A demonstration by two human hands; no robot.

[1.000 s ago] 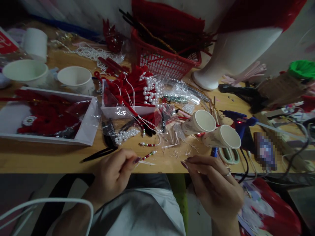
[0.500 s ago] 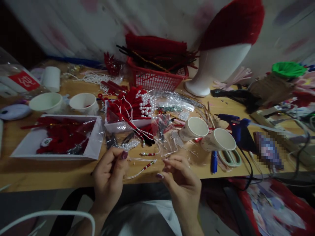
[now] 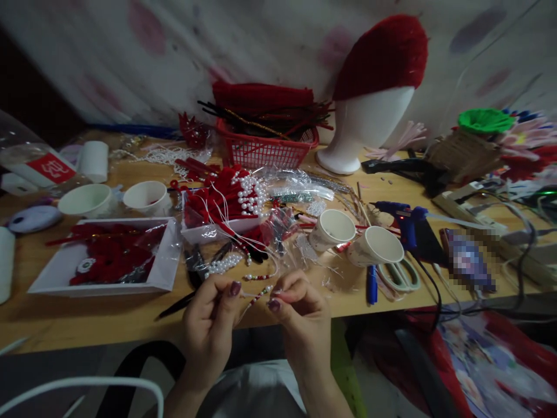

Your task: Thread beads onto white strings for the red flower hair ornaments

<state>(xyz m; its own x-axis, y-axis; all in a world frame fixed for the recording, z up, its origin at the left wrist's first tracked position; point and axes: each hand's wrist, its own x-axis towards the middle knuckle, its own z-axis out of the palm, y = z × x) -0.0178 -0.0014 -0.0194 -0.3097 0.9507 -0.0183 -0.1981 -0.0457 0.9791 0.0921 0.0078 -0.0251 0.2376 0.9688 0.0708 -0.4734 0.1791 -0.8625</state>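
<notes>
Wooden table [image 3: 87, 319] under paper cups [image 3: 333, 229], white tray [image 3: 100, 288], red basket [image 3: 265, 152].

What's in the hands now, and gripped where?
A beaded string, pinched by fingertips of both hands: left hand on the bare thread, right hand at the beaded end.

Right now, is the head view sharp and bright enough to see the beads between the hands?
Head view: dim, no glare; the beaded string pinched between left hand and right hand is small but readable; the wall is smeared; a pixelated patch hides one item beside the glue gun.
</notes>
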